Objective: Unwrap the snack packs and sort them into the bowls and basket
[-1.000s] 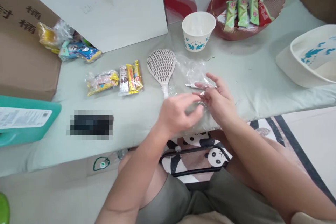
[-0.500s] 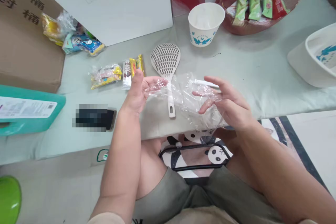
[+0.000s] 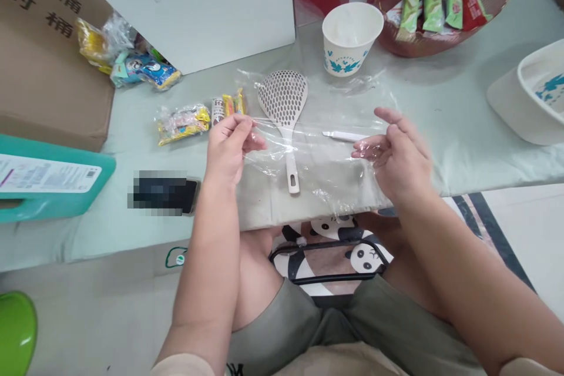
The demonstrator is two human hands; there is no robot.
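A clear plastic bag (image 3: 317, 155) is stretched between my two hands over the table. My left hand (image 3: 230, 144) pinches its left side between thumb and fingers. On the right, my right hand (image 3: 399, 155) holds the film with thumb and fingers, the index finger reaching out. Under the film lies a pale slotted skimmer (image 3: 282, 100), its handle pointing toward me. A white slim tool (image 3: 343, 136) lies near my right fingers, partly seen through the plastic.
Small snack packs (image 3: 183, 123) and a phone (image 3: 189, 195) lie left. A paper bucket (image 3: 352, 41) and a snack bowl (image 3: 409, 47) stand behind; another bucket (image 3: 506, 94) is far right. A white box (image 3: 220, 6) and teal container (image 3: 97, 182) border the left side.
The plastic has been spread wider and flatter, now reaching over the skimmer's head. My left thumb has closed onto the film, and my right hand has moved slightly right and up.
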